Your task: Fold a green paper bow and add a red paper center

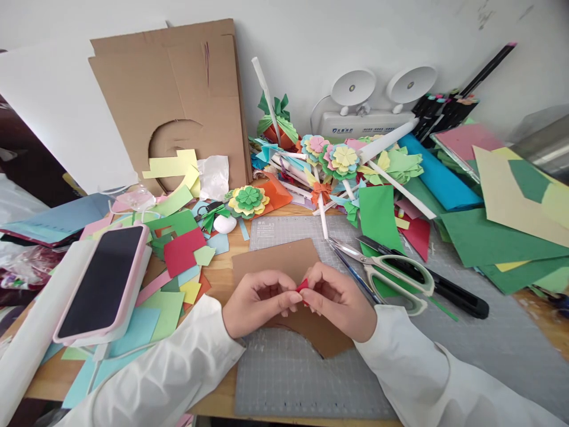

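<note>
My left hand and my right hand meet over the middle of the mat. Between their fingertips they pinch a small piece of red paper, mostly hidden by the fingers. Beneath them lies a piece of brown cardboard with a curved cut in its lower edge, resting on the grey cutting mat. Just right of my right hand are scissors with pale handles, a black utility knife and a pen, close to a strip of green paper.
On the left, a phone in a pink case sits among paper scraps. Cardboard sheets lean against the wall. Paper flowers and white sticks pile up at the back. Green sheets lie at right, below black markers.
</note>
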A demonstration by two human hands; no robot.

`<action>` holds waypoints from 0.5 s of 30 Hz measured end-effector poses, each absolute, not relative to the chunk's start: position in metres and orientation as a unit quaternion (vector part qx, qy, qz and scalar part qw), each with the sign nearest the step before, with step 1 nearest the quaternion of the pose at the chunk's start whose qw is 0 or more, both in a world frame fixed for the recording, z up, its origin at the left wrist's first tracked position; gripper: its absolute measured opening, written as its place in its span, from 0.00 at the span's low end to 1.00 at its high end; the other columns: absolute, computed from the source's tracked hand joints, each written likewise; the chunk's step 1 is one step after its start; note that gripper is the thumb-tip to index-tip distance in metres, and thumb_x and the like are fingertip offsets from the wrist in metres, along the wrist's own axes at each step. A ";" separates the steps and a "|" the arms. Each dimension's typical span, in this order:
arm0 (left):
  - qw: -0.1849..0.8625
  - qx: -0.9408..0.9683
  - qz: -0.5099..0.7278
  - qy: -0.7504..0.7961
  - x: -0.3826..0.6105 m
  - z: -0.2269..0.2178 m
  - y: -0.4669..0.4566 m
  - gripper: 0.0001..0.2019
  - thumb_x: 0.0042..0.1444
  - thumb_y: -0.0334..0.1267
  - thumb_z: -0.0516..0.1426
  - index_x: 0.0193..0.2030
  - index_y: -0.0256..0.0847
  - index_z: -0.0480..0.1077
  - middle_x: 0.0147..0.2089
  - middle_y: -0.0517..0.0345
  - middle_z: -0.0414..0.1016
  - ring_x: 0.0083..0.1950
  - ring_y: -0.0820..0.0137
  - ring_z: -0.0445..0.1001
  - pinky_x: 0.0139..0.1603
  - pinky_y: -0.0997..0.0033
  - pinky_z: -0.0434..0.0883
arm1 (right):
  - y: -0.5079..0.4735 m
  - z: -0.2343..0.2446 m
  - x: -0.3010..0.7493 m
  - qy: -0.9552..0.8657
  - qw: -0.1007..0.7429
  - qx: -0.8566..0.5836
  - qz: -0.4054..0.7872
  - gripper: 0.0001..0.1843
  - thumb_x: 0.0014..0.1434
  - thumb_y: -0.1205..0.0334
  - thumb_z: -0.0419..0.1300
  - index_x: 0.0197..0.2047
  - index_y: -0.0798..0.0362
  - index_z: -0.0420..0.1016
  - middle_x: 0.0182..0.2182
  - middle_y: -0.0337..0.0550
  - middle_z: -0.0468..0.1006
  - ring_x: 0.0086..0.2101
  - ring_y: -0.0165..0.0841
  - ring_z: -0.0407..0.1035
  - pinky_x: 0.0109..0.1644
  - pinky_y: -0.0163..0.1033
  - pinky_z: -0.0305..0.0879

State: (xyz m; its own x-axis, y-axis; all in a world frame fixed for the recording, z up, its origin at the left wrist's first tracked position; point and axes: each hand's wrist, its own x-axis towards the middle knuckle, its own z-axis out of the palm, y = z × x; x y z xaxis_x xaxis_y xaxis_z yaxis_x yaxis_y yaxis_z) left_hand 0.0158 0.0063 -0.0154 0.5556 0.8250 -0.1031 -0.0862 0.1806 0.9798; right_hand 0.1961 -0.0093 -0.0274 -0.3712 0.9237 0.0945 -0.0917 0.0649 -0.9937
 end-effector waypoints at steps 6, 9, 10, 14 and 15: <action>0.658 0.584 0.332 0.341 0.015 -0.013 0.006 0.08 0.56 0.36 0.59 0.30 0.31 0.72 0.25 0.56 0.72 0.25 0.76 0.68 0.27 0.77 0.67 | -0.007 -0.023 0.198 -0.555 0.414 -0.363 0.624 0.11 0.61 0.55 0.56 0.33 0.53 0.67 0.24 0.36 0.66 0.22 0.26 0.61 0.25 0.33 0.59; 0.638 0.604 0.323 0.352 0.015 -0.013 0.005 0.09 0.55 0.35 0.59 0.29 0.31 0.72 0.26 0.55 0.71 0.25 0.76 0.67 0.26 0.76 0.65 | -0.006 -0.022 0.197 -0.554 0.415 -0.370 0.619 0.09 0.59 0.58 0.58 0.31 0.53 0.67 0.24 0.35 0.66 0.22 0.25 0.60 0.25 0.33 0.58; 0.629 0.611 0.321 0.359 0.015 -0.013 0.005 0.08 0.54 0.35 0.59 0.28 0.31 0.72 0.26 0.54 0.71 0.25 0.75 0.66 0.26 0.76 0.64 | -0.005 -0.022 0.197 -0.555 0.419 -0.368 0.618 0.09 0.58 0.59 0.59 0.30 0.53 0.67 0.23 0.35 0.66 0.22 0.25 0.60 0.26 0.34 0.58; 0.597 0.641 0.321 0.361 0.016 -0.014 0.005 0.08 0.53 0.33 0.59 0.26 0.31 0.71 0.25 0.54 0.70 0.25 0.74 0.65 0.24 0.75 0.61 | -0.004 -0.022 0.196 -0.564 0.435 -0.349 0.609 0.10 0.55 0.64 0.60 0.24 0.53 0.64 0.21 0.34 0.66 0.21 0.25 0.59 0.26 0.34 0.56; 0.592 0.649 0.320 0.354 0.016 -0.014 0.006 0.08 0.52 0.32 0.59 0.25 0.32 0.71 0.25 0.54 0.69 0.25 0.74 0.64 0.24 0.75 0.60 | -0.005 -0.023 0.196 -0.564 0.434 -0.347 0.611 0.11 0.54 0.64 0.60 0.23 0.53 0.64 0.21 0.34 0.66 0.21 0.25 0.59 0.25 0.33 0.56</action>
